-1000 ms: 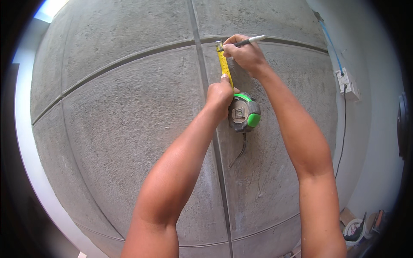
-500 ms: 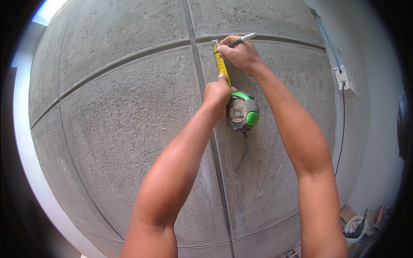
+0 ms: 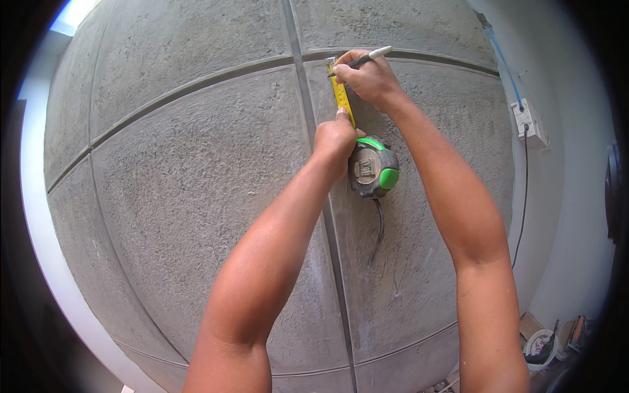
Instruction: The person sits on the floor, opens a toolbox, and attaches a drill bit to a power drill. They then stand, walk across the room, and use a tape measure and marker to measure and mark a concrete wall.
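My left hand [image 3: 335, 139] is closed around a tape measure [image 3: 373, 169] with a dark, green-trimmed case, its thumb lying on the yellow blade. A short length of that blade [image 3: 341, 95] runs up the grey textured wall [image 3: 196, 170], its metal end hook just below a horizontal groove. A vertical groove passes close to the left of the blade. In my right hand [image 3: 369, 80] is a dark marker pen [image 3: 373, 56] with a pale rear end; its tip points left at the blade's edge near the hook. From the case's lower end hangs a dark wrist strap [image 3: 378, 232].
Grooves [image 3: 196, 82] divide the wall into large panels. On the right, a white electrical box [image 3: 529, 126] carries a blue cable above and a dark cord below. At the lower right stands a white bucket [image 3: 541, 347] with tools in it.
The view has shifted slightly. Both hands keep their holds, with the pen still near the blade's upper end. The strap swings a little to the right.
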`<state>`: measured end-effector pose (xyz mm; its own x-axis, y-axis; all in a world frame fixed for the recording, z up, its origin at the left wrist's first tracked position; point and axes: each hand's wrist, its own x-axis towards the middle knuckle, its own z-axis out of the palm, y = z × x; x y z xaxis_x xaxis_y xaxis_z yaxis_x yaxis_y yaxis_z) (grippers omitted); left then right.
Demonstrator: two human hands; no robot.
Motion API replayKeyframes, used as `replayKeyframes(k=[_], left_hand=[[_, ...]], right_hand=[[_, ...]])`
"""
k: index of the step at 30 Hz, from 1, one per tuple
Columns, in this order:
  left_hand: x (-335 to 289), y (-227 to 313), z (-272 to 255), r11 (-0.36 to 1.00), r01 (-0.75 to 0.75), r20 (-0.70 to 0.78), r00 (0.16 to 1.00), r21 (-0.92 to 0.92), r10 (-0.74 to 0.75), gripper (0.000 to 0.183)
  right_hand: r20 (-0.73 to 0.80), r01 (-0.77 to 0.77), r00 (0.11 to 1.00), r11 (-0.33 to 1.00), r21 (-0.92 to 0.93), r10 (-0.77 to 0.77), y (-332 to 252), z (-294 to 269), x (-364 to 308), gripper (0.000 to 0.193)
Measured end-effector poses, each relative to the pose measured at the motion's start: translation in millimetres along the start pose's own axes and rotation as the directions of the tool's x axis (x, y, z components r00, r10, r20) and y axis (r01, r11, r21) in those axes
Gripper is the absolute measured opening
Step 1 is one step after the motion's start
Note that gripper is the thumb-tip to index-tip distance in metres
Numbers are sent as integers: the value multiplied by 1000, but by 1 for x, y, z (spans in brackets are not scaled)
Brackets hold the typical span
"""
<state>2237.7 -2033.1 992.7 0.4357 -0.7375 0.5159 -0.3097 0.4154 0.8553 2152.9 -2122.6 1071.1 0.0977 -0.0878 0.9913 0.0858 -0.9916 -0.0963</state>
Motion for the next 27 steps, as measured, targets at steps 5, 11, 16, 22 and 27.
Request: replayKeyframes(k=[5, 11, 16, 22, 27], left_hand=[[-2, -1, 2, 999, -40, -37, 999, -25, 39, 59], [0, 1, -3, 1000, 24, 22, 999, 13, -24, 59], [4, -4, 0, 999, -34, -43, 999, -28, 33, 60], [5, -7, -5, 987, -102, -30, 994, 122, 106, 59], [-16, 16, -32, 922, -290, 170, 953, 256, 252, 57]], right_hand=[[-28, 4, 1000, 1000, -21, -4, 4, 0, 2, 29], [5, -40, 999, 999, 14, 40, -1, 1, 0, 25], [1, -45, 999, 995, 86, 45, 0, 0, -1, 26], [-94, -106, 984, 925, 366, 150, -12, -24, -15, 25], [-170, -59, 978, 936, 346, 124, -13, -63, -34, 26]])
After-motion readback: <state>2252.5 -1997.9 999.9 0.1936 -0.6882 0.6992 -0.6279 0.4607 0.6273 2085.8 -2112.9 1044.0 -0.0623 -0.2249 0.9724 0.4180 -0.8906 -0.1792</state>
